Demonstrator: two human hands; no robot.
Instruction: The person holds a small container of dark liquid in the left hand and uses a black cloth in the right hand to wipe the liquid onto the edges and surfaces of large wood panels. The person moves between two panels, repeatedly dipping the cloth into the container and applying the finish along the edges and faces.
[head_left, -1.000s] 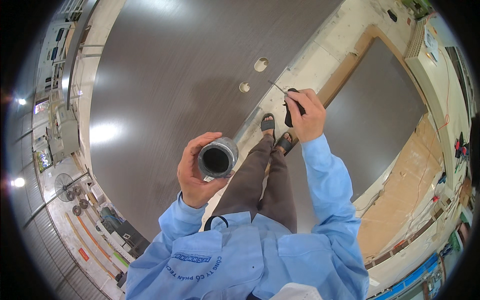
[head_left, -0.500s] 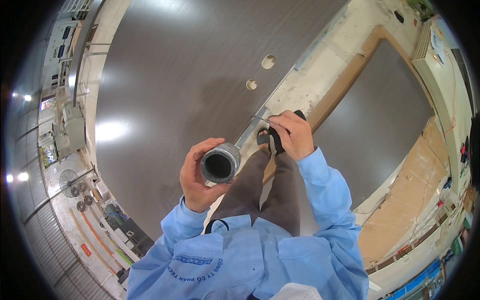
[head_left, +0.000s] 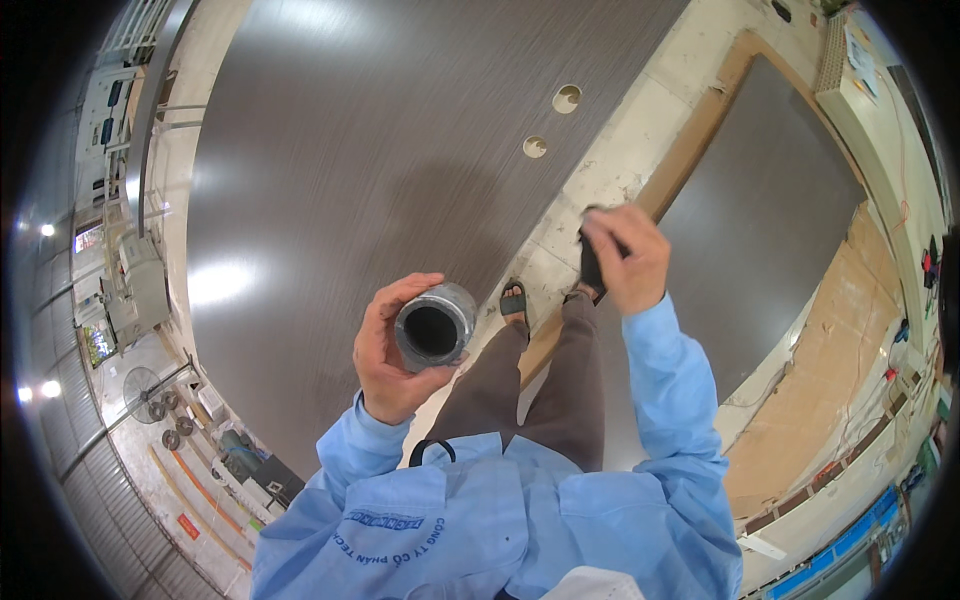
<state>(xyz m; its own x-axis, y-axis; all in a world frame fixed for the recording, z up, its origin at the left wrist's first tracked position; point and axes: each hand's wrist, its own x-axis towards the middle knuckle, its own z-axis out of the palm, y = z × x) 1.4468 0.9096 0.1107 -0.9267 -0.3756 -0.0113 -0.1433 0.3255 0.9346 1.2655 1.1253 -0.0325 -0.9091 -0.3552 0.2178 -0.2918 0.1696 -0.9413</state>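
Large panel: a dark, streaked-grain sheet (head_left: 380, 130) fills the upper middle of the head view and serves as landmark for every place below.
Grey cylinder: the hollow tube (head_left: 461, 303) is held up over the large panel's right edge, at the end nearest the person.
Cylinder's mouth: the round open end faces up toward the person's head, tipped slightly to the person's left; its inside is dark.
Cylinder's long axis: runs almost along the line of sight, strongly foreshortened, the far end leaning away from the person and to the right.
Left hand: clamped (head_left: 380, 355) around the cylinder's left side, fingers over the far side, thumb along the near side.
Right hand: beyond the large panel's right edge, fingers and thumb pinched together (head_left: 637, 262) on a dark tool (head_left: 619, 246), both blurred.
Tool's direction: cannot be told through the blur.
Two holes: round cut-outs (head_left: 567, 90) near the large panel's right edge, well apart from both hands.
Sandal: black, on a foot (head_left: 513, 303) just beside the large panel's right edge.
Second panel: grey (head_left: 765, 225), right of the large panel across a pale floor strip.
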